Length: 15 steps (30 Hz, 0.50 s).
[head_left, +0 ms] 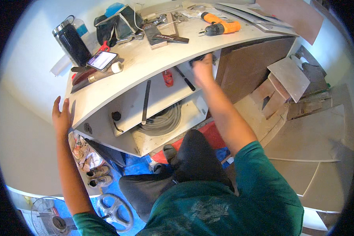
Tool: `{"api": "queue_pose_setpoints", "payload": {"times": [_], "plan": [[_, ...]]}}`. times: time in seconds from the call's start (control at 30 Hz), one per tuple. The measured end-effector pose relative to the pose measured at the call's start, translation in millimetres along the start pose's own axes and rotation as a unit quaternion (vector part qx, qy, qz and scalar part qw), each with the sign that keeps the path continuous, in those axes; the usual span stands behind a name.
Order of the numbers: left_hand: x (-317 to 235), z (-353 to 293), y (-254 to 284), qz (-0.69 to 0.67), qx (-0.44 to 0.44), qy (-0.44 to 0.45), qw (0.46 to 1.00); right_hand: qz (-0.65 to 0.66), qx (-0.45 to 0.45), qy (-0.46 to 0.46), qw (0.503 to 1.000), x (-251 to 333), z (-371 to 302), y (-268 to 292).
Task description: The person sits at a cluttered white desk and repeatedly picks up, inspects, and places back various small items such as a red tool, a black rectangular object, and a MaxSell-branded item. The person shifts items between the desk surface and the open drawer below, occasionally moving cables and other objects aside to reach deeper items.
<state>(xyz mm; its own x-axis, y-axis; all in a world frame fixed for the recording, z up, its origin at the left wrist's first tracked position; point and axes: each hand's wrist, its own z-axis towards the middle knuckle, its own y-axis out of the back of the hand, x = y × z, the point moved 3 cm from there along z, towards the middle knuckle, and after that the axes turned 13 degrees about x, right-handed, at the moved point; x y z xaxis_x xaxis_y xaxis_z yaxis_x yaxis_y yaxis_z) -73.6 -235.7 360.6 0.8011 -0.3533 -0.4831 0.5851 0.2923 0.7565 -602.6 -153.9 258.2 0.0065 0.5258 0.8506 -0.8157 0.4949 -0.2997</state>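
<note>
My left hand [61, 117] rests against the left end of a white cabinet [128, 72], its fingers pointing up and apart. Just under the front edge of the cabinet top, my right hand [203, 72] is closed at the upper right of the opening. A dark object [196, 59] shows at its fingers, too covered to name. On the shelf inside lie a long dark bar [146, 101], a small red bottle [168, 78] and a black-handled tool [185, 78]. Below the shelf is a coil of grey cable or hose [161, 122].
On the cabinet top are an orange cordless drill [222, 28], a phone [102, 61], a black bottle [71, 45], a dark bag [120, 25] and wood pieces [155, 38]. Board offcuts [289, 78] lean at right. Shoes [99, 177] and a fan [53, 220] stand lower left.
</note>
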Motion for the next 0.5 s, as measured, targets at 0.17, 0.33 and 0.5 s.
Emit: {"api": "queue_pose_setpoints", "payload": {"times": [0.17, 0.33, 0.5], "plan": [[-19, 2, -7, 0.024, 0.035, 0.032, 0.999, 0.024, -0.012, 0.004, 1.000, -22, 14, 2], [-28, 0, -8, 0.032, 0.037, 0.030, 0.998, -0.001, -0.039, 0.031, 0.999, -4, 33, 16], [-11, 5, -8, 0.073, 0.020, 0.005, 0.997, 0.007, -0.022, 0.002, 1.000, -29, -43, -87]]}}
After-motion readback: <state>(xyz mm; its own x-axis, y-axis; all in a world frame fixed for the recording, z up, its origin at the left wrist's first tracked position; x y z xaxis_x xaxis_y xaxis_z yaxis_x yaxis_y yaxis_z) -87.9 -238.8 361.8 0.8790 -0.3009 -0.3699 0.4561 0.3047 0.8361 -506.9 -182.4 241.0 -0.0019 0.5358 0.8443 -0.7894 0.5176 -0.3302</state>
